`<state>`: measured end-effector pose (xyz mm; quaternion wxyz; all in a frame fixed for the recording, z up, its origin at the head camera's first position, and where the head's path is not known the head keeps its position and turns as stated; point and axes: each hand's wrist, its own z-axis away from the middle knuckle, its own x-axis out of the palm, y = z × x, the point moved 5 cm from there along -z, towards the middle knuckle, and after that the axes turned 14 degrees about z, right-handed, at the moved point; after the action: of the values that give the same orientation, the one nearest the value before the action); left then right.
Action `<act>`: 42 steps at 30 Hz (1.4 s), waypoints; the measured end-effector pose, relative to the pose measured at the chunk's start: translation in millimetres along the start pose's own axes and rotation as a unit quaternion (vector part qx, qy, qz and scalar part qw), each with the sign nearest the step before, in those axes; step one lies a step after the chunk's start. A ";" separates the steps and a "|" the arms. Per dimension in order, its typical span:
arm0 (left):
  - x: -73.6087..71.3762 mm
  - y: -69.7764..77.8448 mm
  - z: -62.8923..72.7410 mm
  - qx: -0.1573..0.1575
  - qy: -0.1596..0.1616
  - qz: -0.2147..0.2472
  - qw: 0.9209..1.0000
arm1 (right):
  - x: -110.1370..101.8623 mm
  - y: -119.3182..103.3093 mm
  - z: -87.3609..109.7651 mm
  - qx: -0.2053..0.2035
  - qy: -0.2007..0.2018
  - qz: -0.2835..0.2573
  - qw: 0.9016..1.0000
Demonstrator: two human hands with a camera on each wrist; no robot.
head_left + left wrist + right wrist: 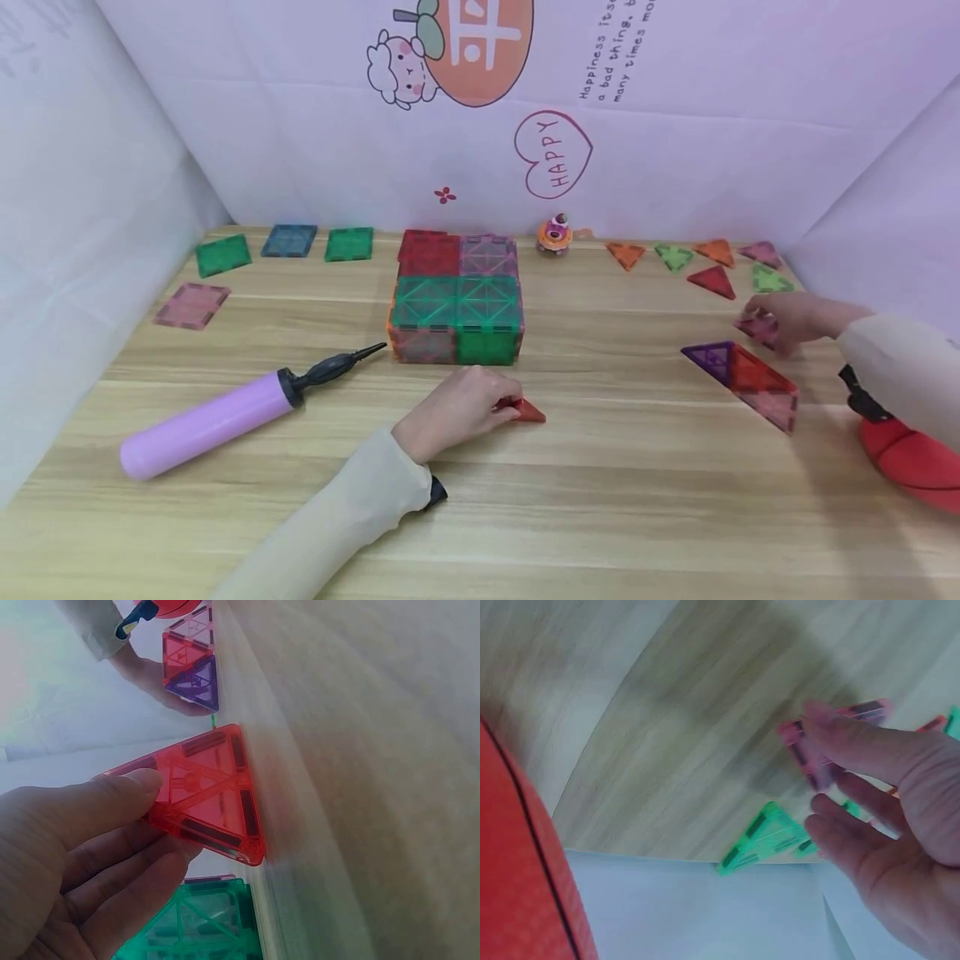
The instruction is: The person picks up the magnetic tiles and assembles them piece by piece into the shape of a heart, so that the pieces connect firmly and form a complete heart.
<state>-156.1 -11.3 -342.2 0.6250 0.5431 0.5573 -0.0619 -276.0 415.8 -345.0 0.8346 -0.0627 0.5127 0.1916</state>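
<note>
My left hand point(463, 408) is low over the table, just in front of a box built of see-through magnetic tiles point(456, 304). Its thumb and fingers pinch a red triangle tile point(206, 787), tilted up with one edge close to the wood. Far to the right, my right hand point(797, 321) has thumb and fingertips at the edges of a pink triangle tile point(759, 330). In the right wrist view the thumb overlaps that tile and a finger meets its lower corner. Nearer me lies a joined row of purple point(708, 360), red point(759, 371) and pink point(776, 407) triangles.
Loose triangles, including a red one point(712, 282) and a green one point(771, 278), lie at the back right. Square tiles point(223, 255) lie at the back left. A purple hand pump point(210, 425) lies left, a small figurine point(555, 235) stands behind, and a red object point(915, 462) is at right.
</note>
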 end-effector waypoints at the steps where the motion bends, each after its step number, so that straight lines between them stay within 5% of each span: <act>1: -0.1 0.3 -0.1 0.001 0.001 0.000 1.000 | 0.2 1.1 -1.0 0.002 0.014 0.003 1.000; 6: -0.4 1.0 -1.0 0.003 0.003 0.001 1.000 | 2.1 7.6 -4.4 -0.005 0.058 0.013 0.998; 13: -0.3 0.4 0.3 -0.010 -0.003 0.005 1.000 | 6.4 12.0 -6.7 -0.004 0.024 0.025 0.999; 17: -1.4 2.1 0.8 -0.012 -0.001 0.014 1.000 | 2.8 11.5 -3.6 -0.001 0.047 0.032 0.998; 30: 2.8 -1.9 -0.7 -0.043 -0.001 0.054 0.998 | -48.0 4.0 28.6 0.018 0.134 0.064 0.989; 38: 3.0 -3.1 -3.0 -0.063 -0.002 0.074 0.995 | -77.9 -38.2 58.6 0.010 0.185 0.067 0.980; 42: 4.5 -4.1 -3.2 -0.068 -0.001 0.081 0.994 | -81.5 -75.1 69.5 -0.033 0.257 0.060 0.964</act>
<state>-159.3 -8.2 -347.4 0.6642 0.5426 0.5136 0.0260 -222.1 346.9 -247.8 0.6590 -0.1063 0.7063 0.2356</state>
